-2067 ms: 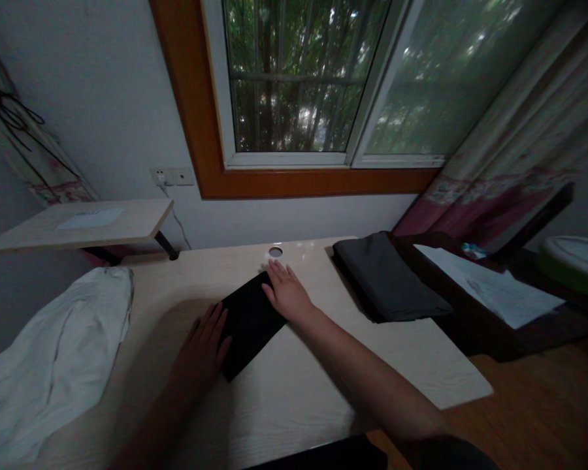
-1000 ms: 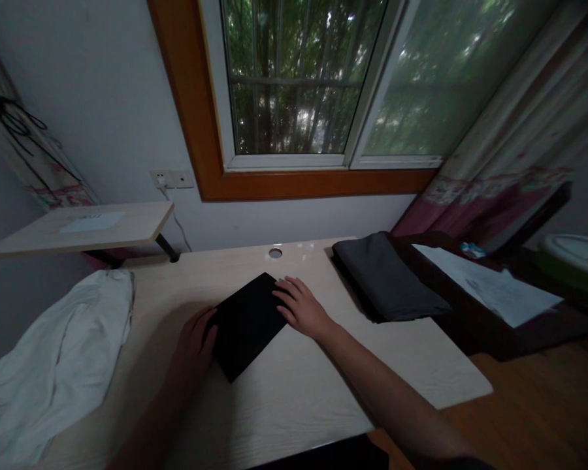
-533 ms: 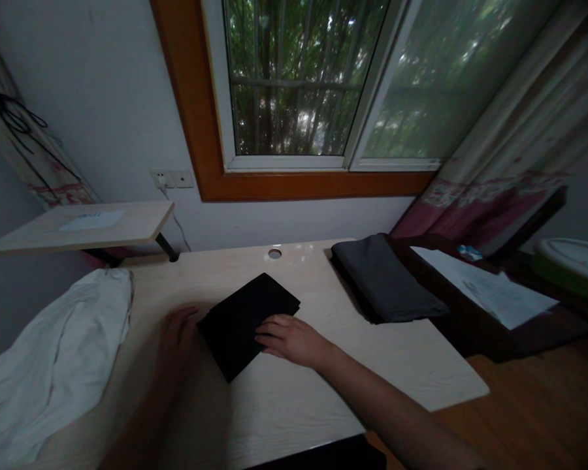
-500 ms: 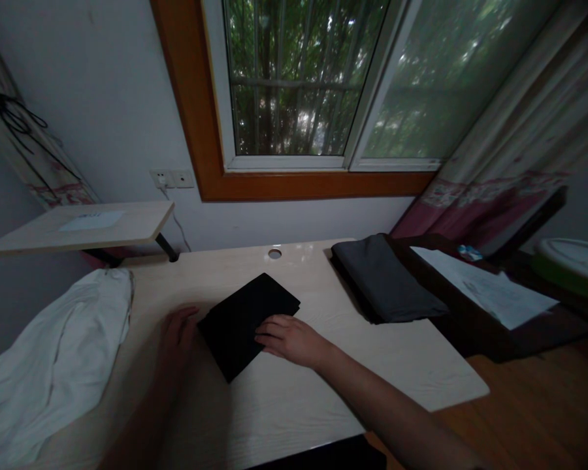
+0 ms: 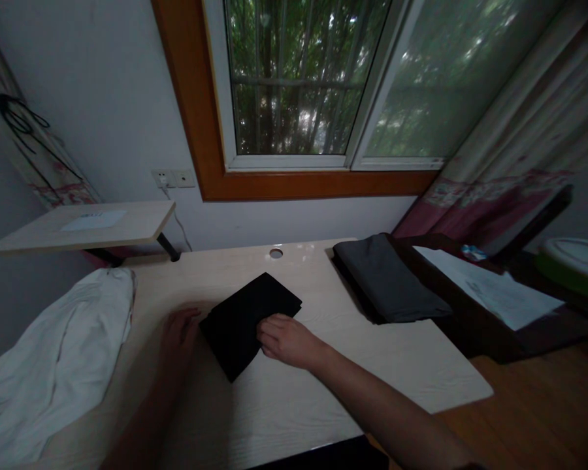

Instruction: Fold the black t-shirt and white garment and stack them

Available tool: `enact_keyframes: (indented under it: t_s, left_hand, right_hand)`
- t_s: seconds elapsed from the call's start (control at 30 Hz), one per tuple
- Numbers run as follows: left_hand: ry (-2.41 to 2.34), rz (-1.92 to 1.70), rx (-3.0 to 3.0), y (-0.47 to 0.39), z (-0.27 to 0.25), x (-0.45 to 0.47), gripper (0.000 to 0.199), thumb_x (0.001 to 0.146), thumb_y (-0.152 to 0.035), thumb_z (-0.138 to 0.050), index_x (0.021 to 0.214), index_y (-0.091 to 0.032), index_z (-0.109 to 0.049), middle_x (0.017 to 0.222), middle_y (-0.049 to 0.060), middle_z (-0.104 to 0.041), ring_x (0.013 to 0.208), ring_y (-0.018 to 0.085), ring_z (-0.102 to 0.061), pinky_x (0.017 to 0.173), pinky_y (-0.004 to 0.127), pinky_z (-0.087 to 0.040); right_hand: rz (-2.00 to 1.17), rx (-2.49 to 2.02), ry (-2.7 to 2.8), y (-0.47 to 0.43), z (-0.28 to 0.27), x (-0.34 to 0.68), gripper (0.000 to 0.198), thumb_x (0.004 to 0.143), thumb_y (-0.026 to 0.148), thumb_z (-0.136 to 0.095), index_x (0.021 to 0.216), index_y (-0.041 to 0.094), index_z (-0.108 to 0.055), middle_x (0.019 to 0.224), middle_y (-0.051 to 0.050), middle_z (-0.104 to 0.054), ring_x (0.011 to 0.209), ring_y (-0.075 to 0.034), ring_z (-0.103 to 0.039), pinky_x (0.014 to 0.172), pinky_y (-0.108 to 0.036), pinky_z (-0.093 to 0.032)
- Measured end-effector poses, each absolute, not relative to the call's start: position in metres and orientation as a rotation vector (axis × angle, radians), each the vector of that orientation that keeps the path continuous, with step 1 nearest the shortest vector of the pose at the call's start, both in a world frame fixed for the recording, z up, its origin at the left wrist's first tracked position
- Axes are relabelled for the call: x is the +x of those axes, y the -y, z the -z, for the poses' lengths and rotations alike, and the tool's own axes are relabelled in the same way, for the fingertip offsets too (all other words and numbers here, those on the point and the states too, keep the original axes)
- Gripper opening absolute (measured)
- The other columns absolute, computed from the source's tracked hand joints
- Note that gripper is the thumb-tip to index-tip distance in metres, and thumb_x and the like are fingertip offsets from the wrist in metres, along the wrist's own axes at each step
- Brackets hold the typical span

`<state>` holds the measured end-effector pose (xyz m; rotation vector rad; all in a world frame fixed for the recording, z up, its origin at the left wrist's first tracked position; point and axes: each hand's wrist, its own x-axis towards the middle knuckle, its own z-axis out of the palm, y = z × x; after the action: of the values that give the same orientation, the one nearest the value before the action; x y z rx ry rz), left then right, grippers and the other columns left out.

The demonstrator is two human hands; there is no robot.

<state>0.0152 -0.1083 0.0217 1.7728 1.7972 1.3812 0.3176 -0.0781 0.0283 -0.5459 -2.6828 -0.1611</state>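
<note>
Pinching the near right edge of the folded black cloth [image 5: 245, 316], your right hand [image 5: 285, 341] gripped it on the pale desk [image 5: 289, 405], left of the grey cloth [image 5: 389, 277]; your left hand [image 5: 178, 334] lay loosely curled, unladen, just beside the black one.

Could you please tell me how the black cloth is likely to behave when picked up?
The black cloth will probably droop, since its edge bends where the right hand pinches it. Its layers may slip apart, as its corners show offset edges.
</note>
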Motion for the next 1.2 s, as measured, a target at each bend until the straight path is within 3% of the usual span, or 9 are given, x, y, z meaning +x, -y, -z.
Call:
enact_keyframes:
  t_s: [0.2, 0.37, 0.53, 0.67, 0.9, 1.2]
  left_hand:
    - [-1.777, -1.398, 1.724, 0.107, -0.019, 0.013, 0.027, 0.093, -0.040, -0.052, 0.109, -0.024, -0.067, 0.116, 0.007, -0.065, 0.114, 0.027, -0.062, 0.101, 0.048, -0.054]
    - [-1.676, -1.380, 1.622, 0.109, -0.016, 0.011, 0.033, 0.098, -0.045, -0.047, 0.119, -0.025, -0.065, 0.126, 0.007, -0.064, 0.123, 0.026, -0.060, 0.104, 0.046, -0.053]
    - [-1.603, -1.292, 1.649, 0.111, -0.020, 0.016, 0.036, 0.099, -0.047, -0.046, 0.119, -0.024, -0.065, 0.127, 0.008, -0.065, 0.120, 0.025, -0.062, 0.103, 0.044, -0.054]
    - [-1.580, -1.178, 1.806, 0.110, -0.021, 0.020, 0.034, 0.100, -0.045, -0.045, 0.121, -0.025, -0.065, 0.125, 0.007, -0.066, 0.121, 0.024, -0.061, 0.108, 0.047, -0.049]
    - [-1.600, -1.149, 1.883, 0.110, -0.019, 0.021, 0.032, 0.100, -0.042, -0.048, 0.123, -0.025, -0.063, 0.124, 0.008, -0.065, 0.115, 0.024, -0.064, 0.105, 0.047, -0.052]
    - [-1.739, -0.987, 1.906, 0.103, -0.008, 0.022, 0.041, 0.093, -0.045, -0.056, 0.126, -0.023, -0.065, 0.121, 0.010, -0.071, 0.112, 0.028, -0.068, 0.103, 0.051, -0.054]
  right_hand:
    - [0.030, -0.546, 2.551, 0.077, -0.047, 0.316, 0.013, 0.097, 0.022, -0.054, 0.107, 0.018, -0.062, 0.110, -0.010, -0.071, 0.096, -0.020, -0.069, 0.090, -0.035, -0.055]
    - [-0.022, -0.559, 2.470, 0.074, -0.070, 0.315, 0.016, 0.093, 0.022, -0.054, 0.107, 0.021, -0.061, 0.108, -0.007, -0.072, 0.093, -0.019, -0.070, 0.079, -0.031, -0.056]
    - [-0.032, -0.539, 2.528, 0.072, -0.083, 0.316, 0.015, 0.094, 0.024, -0.054, 0.106, 0.021, -0.063, 0.107, -0.007, -0.072, 0.095, -0.019, -0.069, 0.082, -0.032, -0.054]
    - [-0.042, -0.527, 2.592, 0.076, -0.081, 0.319, 0.017, 0.094, 0.025, -0.054, 0.106, 0.021, -0.065, 0.106, -0.007, -0.072, 0.097, -0.020, -0.068, 0.085, -0.034, -0.052]
    - [-0.063, -0.429, 2.773, 0.091, -0.064, 0.322, 0.013, 0.093, 0.026, -0.059, 0.102, 0.023, -0.068, 0.104, -0.004, -0.072, 0.096, -0.020, -0.062, 0.080, -0.033, -0.048]
    - [-0.220, -0.496, 2.763, 0.090, -0.054, 0.335, 0.034, 0.093, 0.044, -0.068, 0.120, 0.024, -0.069, 0.118, -0.006, -0.069, 0.110, -0.021, -0.061, 0.089, -0.035, -0.050]
